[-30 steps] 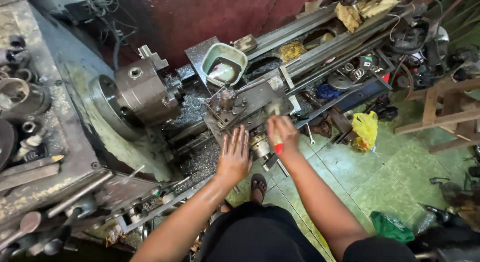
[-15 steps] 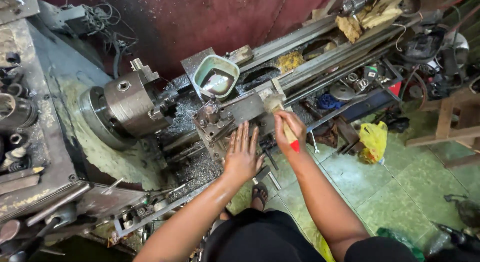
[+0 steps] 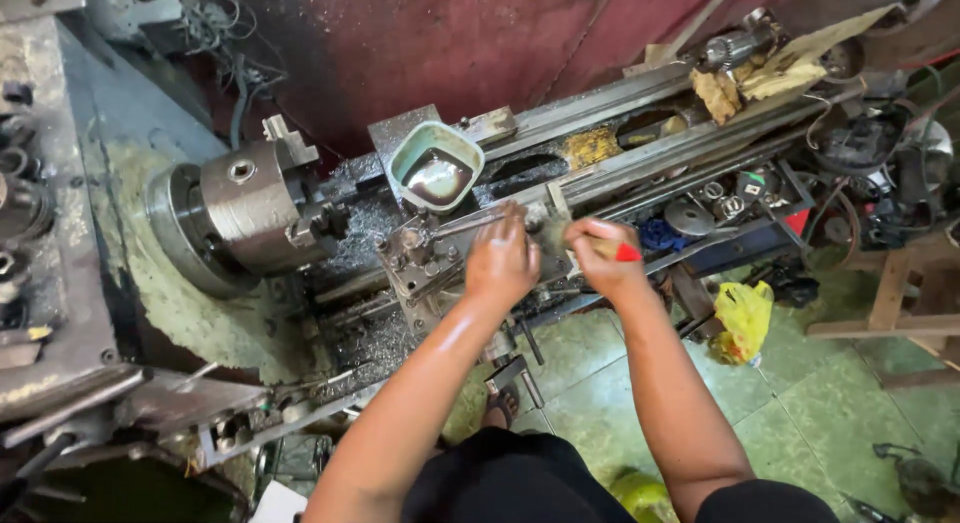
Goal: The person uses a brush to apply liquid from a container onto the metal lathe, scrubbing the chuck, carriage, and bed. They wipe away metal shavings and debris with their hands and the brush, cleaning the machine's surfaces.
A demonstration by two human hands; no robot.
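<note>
My left hand [image 3: 500,261] rests on the lathe's tool slide [image 3: 440,258], its fingers curled over the top just right of the tool post. My right hand [image 3: 603,258] grips a small brush [image 3: 618,250] with a wooden handle and a red end. The bristles point left at the slide, between my two hands. Grey metal chips lie over the carriage and the bed. The steel chuck [image 3: 250,198] sits to the left, apart from both hands.
A green-rimmed bowl [image 3: 435,168] of dark liquid stands on the bed behind the tool post. The lathe bed [image 3: 650,133] runs up to the right, with rags and parts on it. A yellow bag [image 3: 745,318] lies on the green floor, and a wooden stool [image 3: 890,293] stands at right.
Both hands have moved up from the carriage's front onto the tool slide. My left hand went from flat and spread to curled. The brush now points left at the slide.
</note>
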